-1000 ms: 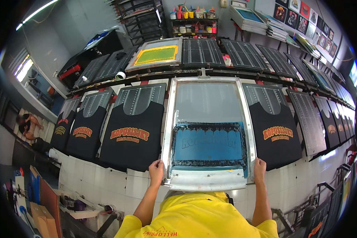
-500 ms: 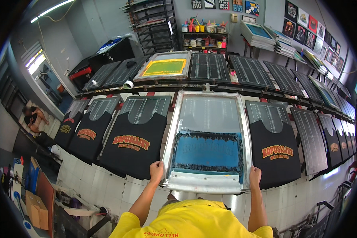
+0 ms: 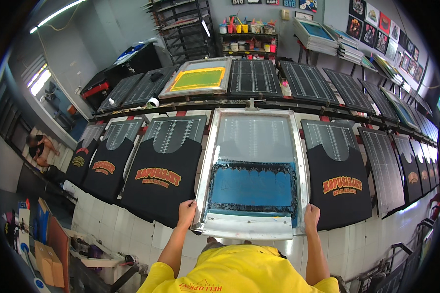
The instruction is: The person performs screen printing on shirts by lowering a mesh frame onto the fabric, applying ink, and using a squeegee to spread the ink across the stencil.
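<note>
Fingers [image 3: 191,205] of left hand [image 3: 186,214] and right hand [image 3: 311,216]: closed on screen frame [image 3: 298,156], near corners. Neighbouring black shirts [image 3: 156,195]: printed. Beneath screen frame: hidden, cannot tell.

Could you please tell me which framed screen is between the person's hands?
The silver-framed screen in the near row, with a black-bordered blue area; the yellow-and-green screen and stacked screens lie farther back.

Lettering in blue mesh panel [image 3: 252,190] now fainter
</note>
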Action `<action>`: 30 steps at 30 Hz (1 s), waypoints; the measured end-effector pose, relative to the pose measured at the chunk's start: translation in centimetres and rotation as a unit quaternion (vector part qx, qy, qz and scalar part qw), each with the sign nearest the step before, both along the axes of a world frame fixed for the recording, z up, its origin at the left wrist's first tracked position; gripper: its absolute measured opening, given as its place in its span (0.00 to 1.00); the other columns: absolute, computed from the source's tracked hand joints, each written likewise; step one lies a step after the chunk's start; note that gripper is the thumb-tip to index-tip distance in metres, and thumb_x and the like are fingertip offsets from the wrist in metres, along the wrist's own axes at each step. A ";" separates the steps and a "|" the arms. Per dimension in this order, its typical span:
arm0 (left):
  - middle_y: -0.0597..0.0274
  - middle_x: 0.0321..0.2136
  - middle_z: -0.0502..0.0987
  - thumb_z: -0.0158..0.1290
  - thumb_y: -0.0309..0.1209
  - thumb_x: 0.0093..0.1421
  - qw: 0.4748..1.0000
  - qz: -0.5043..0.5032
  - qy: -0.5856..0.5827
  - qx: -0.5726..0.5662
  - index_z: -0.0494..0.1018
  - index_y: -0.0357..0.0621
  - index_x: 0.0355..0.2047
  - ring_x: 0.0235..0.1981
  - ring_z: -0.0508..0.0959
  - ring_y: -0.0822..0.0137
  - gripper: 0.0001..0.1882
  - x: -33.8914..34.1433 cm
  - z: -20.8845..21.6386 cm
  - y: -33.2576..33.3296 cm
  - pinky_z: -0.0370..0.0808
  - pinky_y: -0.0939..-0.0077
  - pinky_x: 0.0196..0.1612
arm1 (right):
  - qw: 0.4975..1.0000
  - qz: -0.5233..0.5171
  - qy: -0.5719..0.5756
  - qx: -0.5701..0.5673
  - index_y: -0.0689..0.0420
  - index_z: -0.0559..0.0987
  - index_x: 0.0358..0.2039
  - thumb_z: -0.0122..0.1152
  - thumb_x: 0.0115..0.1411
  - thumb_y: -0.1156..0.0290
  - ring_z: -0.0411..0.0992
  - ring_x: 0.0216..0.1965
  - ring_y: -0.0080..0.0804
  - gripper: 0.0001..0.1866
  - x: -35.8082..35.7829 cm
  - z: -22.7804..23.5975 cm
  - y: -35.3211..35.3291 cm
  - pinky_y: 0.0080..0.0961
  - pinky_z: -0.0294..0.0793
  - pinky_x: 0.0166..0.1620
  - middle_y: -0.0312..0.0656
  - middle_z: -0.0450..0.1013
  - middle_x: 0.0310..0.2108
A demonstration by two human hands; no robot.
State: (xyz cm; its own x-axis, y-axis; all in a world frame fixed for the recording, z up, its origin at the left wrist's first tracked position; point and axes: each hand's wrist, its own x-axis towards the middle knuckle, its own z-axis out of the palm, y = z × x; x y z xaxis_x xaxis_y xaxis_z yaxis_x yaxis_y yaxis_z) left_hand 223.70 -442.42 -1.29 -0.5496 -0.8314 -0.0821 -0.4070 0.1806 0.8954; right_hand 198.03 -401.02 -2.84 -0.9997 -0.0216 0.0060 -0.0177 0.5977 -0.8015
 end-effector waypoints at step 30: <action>0.62 0.37 0.77 0.43 0.46 0.67 0.815 -0.422 -0.109 0.381 0.68 0.41 0.55 0.29 0.76 0.76 0.25 5.5 4.1 13.1 0.67 0.87 0.21 | 0.769 0.528 0.243 0.267 0.57 0.73 0.42 0.61 0.39 0.77 0.71 0.43 0.42 0.24 12.1 12.3 -9.6 0.38 0.72 0.44 0.43 0.73 0.41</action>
State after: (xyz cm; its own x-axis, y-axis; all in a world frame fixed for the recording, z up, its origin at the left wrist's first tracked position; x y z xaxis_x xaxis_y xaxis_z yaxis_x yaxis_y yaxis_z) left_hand 229.23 -429.30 2.82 -0.8025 0.1741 -0.5707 -0.5906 -0.0958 0.8013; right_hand 210.18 -410.65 9.42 -0.3051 -0.9488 0.0816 -0.9389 0.2854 -0.1922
